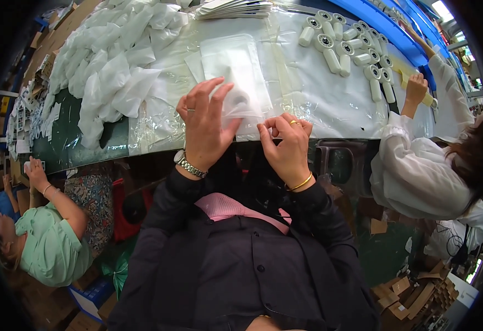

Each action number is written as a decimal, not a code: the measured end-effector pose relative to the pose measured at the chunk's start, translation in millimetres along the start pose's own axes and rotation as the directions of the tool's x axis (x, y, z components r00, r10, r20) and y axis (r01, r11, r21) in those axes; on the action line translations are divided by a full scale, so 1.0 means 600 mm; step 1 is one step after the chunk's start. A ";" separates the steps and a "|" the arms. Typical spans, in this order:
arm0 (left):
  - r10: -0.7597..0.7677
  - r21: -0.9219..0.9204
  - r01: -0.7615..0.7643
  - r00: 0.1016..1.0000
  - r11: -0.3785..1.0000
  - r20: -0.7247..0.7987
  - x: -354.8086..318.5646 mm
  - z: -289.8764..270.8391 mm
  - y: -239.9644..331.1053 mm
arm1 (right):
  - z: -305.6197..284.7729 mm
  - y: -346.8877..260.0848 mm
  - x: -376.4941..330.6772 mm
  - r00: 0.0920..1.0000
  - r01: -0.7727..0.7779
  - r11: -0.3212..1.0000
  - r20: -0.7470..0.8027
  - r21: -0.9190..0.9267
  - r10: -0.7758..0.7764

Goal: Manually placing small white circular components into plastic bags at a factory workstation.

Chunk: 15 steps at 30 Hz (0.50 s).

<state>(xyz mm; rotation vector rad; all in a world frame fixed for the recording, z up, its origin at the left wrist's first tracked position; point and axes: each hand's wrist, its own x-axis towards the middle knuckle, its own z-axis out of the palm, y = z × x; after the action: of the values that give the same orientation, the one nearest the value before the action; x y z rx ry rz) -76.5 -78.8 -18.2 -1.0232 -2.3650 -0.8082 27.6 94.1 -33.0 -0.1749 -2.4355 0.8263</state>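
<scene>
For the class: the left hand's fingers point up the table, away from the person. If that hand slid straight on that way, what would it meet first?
The left hand already lies on a clear plastic bag. It would probably slide on along that bag; past it, the stack of flat white sheets at the far edge, though depth is unclear.

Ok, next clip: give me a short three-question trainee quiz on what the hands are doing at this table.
1. True or false: the left hand lies flat on the clear plastic bag.
2. What does the right hand do? A) pinches the bag's near edge B) lifts a white roller C) rests off the table
3. Where is the group of white rollers: to the person's left or right?

Key: 1 true; 2 A; 3 right.
</scene>
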 end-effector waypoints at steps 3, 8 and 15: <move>-0.097 0.099 0.110 0.987 0.989 -0.126 0.015 0.011 -0.014 | -0.003 -0.002 -0.003 0.999 -0.028 0.999 0.021 0.030 0.027; -0.366 0.154 0.353 0.928 0.923 0.068 0.013 0.011 -0.025 | -0.005 0.001 -0.010 0.999 -0.034 0.999 0.032 0.026 0.033; -0.487 -0.503 0.570 0.820 0.650 0.300 -0.047 -0.029 0.006 | -0.037 0.013 -0.023 0.997 -0.059 0.998 0.047 0.025 0.058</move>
<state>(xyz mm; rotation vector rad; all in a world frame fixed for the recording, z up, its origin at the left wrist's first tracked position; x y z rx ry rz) -53.1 -102.6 -20.9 -0.5579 -2.6384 -1.8237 51.1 108.2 -29.6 -0.2201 -2.4715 0.8970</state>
